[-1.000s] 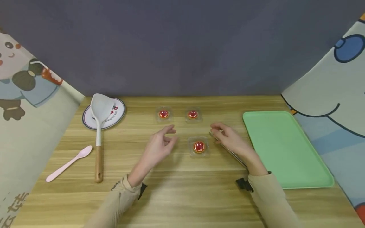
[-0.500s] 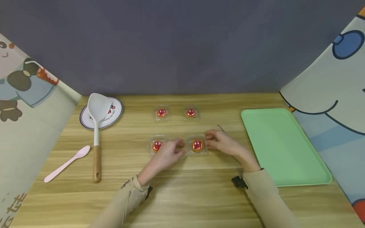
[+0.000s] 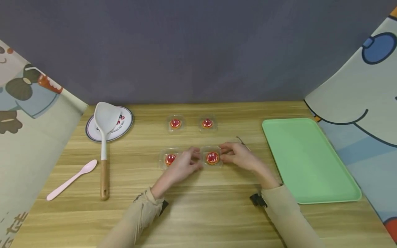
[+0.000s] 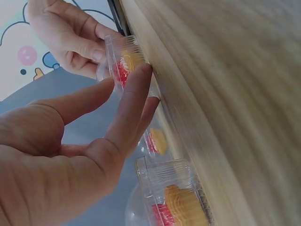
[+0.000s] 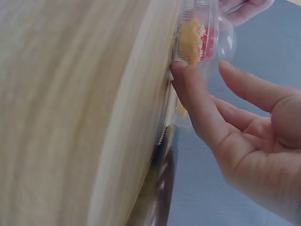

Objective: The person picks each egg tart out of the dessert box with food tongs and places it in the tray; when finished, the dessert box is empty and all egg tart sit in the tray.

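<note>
Front right of a group of several small clear plastic boxes, one box with a red-topped tart [image 3: 212, 158] stands between my two hands. My left hand [image 3: 183, 167] is at its left side, fingers extended, fingertips right at the clear wall in the left wrist view. On the opposite side my right hand [image 3: 238, 156] has its fingertips at the box's base edge, thumb apart. A second boxed tart [image 3: 170, 159] sits just left, partly covered by my left hand. Two more boxed tarts, back left [image 3: 175, 123] and back right [image 3: 207, 123], stand behind.
A thin metal tool [image 3: 243, 143] lies partly under my right hand, a serrated edge showing in the right wrist view. A green tray [image 3: 310, 162] is at right. At left lie a white spatula [image 3: 105, 119] over a plate [image 3: 125, 127], and a pink spoon [image 3: 72, 181].
My left hand moved right to the front-right box, uncovering the front-left box. My right hand came down-left to the same box, which has shifted slightly left in the last half second.
</note>
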Action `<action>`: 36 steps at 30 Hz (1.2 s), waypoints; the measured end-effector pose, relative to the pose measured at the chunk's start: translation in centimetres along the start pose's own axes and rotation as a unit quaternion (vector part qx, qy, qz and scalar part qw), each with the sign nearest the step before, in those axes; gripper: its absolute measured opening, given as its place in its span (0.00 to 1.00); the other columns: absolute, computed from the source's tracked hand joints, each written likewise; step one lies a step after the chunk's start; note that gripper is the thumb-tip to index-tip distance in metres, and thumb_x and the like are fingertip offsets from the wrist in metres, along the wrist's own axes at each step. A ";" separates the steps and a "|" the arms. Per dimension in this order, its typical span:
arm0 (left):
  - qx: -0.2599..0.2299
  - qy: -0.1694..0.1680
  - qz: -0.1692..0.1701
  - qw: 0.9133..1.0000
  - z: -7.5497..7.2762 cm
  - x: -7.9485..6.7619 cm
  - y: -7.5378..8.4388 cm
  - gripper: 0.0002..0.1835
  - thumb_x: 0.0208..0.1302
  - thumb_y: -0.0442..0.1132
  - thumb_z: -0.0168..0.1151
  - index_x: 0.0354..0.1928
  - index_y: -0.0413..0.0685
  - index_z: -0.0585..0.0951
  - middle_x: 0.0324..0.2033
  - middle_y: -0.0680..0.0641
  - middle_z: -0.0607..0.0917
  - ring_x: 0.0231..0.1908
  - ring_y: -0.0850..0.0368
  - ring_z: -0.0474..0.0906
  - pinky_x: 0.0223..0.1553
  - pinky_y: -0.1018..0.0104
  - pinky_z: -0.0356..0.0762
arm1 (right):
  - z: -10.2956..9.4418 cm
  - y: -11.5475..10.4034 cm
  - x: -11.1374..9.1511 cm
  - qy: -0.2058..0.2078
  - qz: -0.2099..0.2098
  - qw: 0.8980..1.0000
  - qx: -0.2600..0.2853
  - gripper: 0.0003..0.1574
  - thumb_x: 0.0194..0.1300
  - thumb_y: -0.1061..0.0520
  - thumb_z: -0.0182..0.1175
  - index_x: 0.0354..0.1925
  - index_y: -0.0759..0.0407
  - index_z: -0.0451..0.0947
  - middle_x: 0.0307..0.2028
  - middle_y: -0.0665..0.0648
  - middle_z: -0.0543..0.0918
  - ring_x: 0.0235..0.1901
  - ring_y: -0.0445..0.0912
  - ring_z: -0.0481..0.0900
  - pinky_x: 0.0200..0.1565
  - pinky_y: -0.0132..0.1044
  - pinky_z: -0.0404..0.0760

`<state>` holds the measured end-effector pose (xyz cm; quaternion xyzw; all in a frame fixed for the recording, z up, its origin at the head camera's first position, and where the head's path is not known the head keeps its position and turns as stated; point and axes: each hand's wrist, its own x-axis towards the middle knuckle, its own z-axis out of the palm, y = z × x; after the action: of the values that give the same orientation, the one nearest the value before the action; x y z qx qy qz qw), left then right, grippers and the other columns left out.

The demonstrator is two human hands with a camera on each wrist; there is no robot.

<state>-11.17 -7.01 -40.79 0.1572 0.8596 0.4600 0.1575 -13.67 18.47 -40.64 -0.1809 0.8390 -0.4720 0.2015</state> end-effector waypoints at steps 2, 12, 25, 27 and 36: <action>-0.012 -0.002 -0.003 1.000 -0.1 0.1 -0.1 0.32 0.68 0.27 0.70 0.71 0.27 0.71 0.57 0.32 0.86 0.49 0.40 0.89 0.52 0.57 0.91 | 0.1 0.0 0.1 0.003 0.005 1.000 0.005 0.29 0.76 0.69 0.61 0.67 0.85 0.68 0.58 0.79 0.81 0.55 0.67 0.85 0.55 0.46 0.91; -0.055 -0.021 -0.011 0.998 -0.3 0.5 -0.4 0.31 0.69 0.26 0.70 0.71 0.26 0.70 0.56 0.32 0.86 0.47 0.42 0.89 0.49 0.62 0.91 | 0.2 0.1 0.0 -0.004 0.003 1.000 0.019 0.30 0.77 0.70 0.59 0.69 0.86 0.65 0.61 0.81 0.78 0.55 0.67 0.84 0.53 0.44 0.91; -0.080 -0.029 -0.029 0.996 -0.3 0.7 -0.4 0.33 0.70 0.28 0.70 0.72 0.25 0.69 0.58 0.33 0.85 0.48 0.44 0.88 0.51 0.61 0.91 | 0.1 0.7 0.0 -0.015 0.005 0.999 0.048 0.32 0.76 0.71 0.59 0.70 0.87 0.62 0.62 0.81 0.77 0.53 0.65 0.85 0.53 0.41 0.91; -0.074 -0.028 -0.029 0.996 -0.2 0.7 -0.4 0.33 0.70 0.28 0.70 0.72 0.26 0.70 0.57 0.33 0.85 0.49 0.44 0.89 0.52 0.61 0.90 | 0.1 0.8 0.0 -0.021 0.012 0.997 0.072 0.32 0.77 0.72 0.58 0.71 0.87 0.60 0.63 0.82 0.75 0.54 0.65 0.85 0.54 0.42 0.91; -0.072 -0.021 -0.030 0.997 -0.3 0.7 -0.4 0.31 0.69 0.27 0.70 0.71 0.26 0.71 0.57 0.33 0.85 0.48 0.44 0.88 0.50 0.62 0.91 | 0.1 0.6 0.2 -0.027 0.032 0.992 0.120 0.33 0.76 0.74 0.56 0.71 0.89 0.57 0.64 0.84 0.72 0.54 0.67 0.84 0.54 0.43 0.91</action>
<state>-11.98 -7.13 -41.06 0.1294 0.8247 0.5127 0.2005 -13.84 18.60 -41.24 -0.1409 0.7761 -0.5572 0.2596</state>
